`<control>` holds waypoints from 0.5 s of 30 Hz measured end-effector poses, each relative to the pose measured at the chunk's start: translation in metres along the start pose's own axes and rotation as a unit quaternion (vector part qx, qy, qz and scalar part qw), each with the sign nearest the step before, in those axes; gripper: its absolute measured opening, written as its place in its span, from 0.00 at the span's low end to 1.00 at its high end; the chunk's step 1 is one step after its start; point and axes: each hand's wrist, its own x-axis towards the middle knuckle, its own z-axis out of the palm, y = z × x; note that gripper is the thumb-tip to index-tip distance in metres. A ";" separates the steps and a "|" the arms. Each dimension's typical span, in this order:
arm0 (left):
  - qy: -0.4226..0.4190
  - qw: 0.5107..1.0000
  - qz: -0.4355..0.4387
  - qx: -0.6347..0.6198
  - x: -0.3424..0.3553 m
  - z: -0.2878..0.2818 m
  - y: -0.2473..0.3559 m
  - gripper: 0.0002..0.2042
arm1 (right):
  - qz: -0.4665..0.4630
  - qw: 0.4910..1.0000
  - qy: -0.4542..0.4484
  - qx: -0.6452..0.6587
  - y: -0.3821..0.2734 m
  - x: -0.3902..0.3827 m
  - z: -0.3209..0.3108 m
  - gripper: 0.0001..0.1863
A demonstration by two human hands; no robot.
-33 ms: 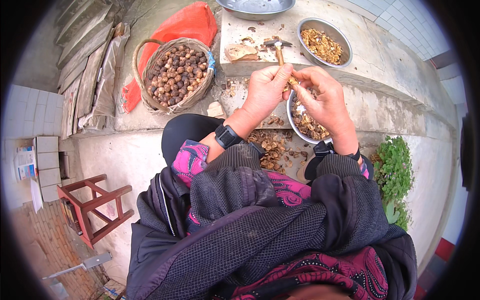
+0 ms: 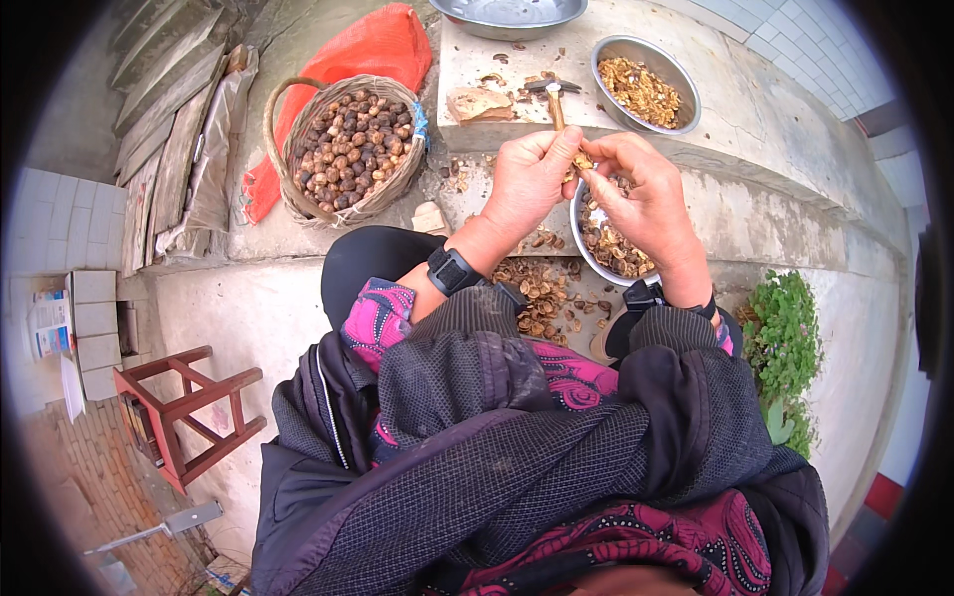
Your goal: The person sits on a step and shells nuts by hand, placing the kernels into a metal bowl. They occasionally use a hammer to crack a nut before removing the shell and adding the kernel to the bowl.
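Stretching across the top of the view is a grey concrete ledge (image 2: 775, 109), and the person sits in front of it, with both forearms coming up from the lower edge. On the left of the ledge stands a woven basket (image 2: 343, 149) with a handle, full of brown walnuts; a red plastic bag (image 2: 368, 50) lies behind it. A red wooden stool (image 2: 189, 412) stands on the ground at the lower left, and a green plant (image 2: 790, 343) grows at the right. A wide metal basin (image 2: 512, 15) is at the top edge, and just right of it a steel bowl (image 2: 646, 84) holds shelled pieces. A second steel bowl (image 2: 596, 243) sits below the hands, partly hidden by them. Broken shells (image 2: 537, 293) lie in a heap near this bowl. A small hammer (image 2: 553, 94) rests on the ledge above the hands. The left hand (image 2: 532, 179) and the right hand (image 2: 641, 194) are close together over the second bowl, and their fingers are pinched on a cracked walnut (image 2: 579, 162) between them. A black watch (image 2: 455, 270) is on the left wrist.
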 end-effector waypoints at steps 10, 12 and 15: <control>0.024 1.000 0.003 -0.007 -0.002 0.002 0.004 0.14 | 0.231 0.921 -0.005 0.313 0.018 -0.003 0.016 0.09; 0.025 1.000 0.004 -0.008 -0.003 0.003 0.005 0.13 | 0.229 0.920 -0.008 0.317 0.019 -0.004 0.019 0.08; 0.021 1.000 0.011 -0.009 -0.003 0.007 0.006 0.12 | 0.217 0.922 0.000 0.321 0.020 -0.004 0.019 0.09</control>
